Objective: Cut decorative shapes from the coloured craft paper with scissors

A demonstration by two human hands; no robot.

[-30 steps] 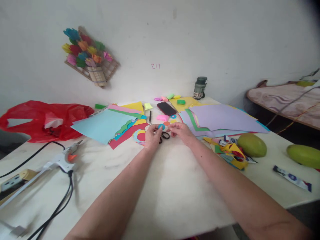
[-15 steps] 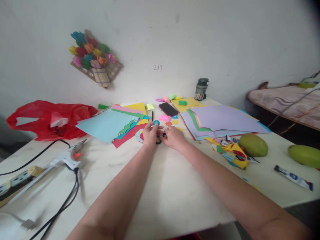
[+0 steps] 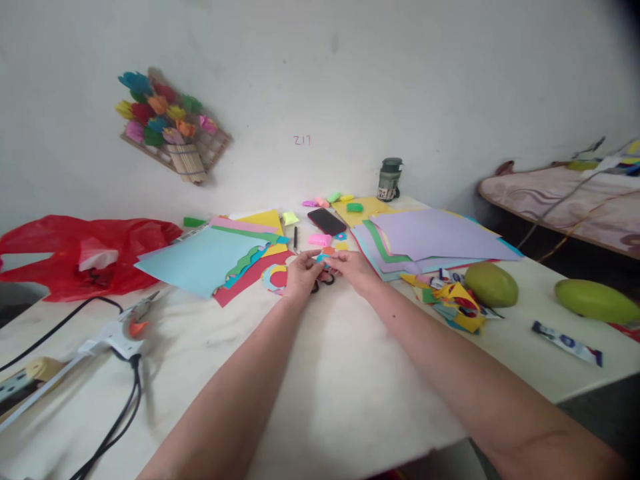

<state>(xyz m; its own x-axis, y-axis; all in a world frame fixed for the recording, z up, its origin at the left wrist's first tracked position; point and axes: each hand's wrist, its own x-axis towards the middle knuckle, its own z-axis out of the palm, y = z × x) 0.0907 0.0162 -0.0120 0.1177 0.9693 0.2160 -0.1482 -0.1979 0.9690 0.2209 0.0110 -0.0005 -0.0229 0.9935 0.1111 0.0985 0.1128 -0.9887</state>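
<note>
Between the fingertips of both hands is a small blue paper piece (image 3: 323, 257). My left hand (image 3: 301, 275) pinches it from the left, and my right hand (image 3: 354, 270) pinches it from the right. Black-handled scissors (image 3: 327, 279) lie on the table under my hands, their blades hidden. Left of my left hand are paper rings (image 3: 273, 279) in pale blue and yellow. Just beyond my fingers sit an orange paper flower (image 3: 329, 250), a yellow one (image 3: 341, 246), a blue one (image 3: 341, 237) and a pink packet (image 3: 320, 239).
Coloured sheets (image 3: 205, 260) lie left, more sheets (image 3: 435, 233) right. A phone (image 3: 327, 221) and a pen (image 3: 295, 238) lie behind. At left are a red bag (image 3: 85, 260) and a corded glue gun (image 3: 120, 337); at right, paper scraps (image 3: 457, 303), green fruits (image 3: 493, 285) and a tube (image 3: 567, 343).
My right hand has come off the scissors, which now lie on the table, and its fingers have joined my left on the blue paper piece. The whole view has shifted slightly.
</note>
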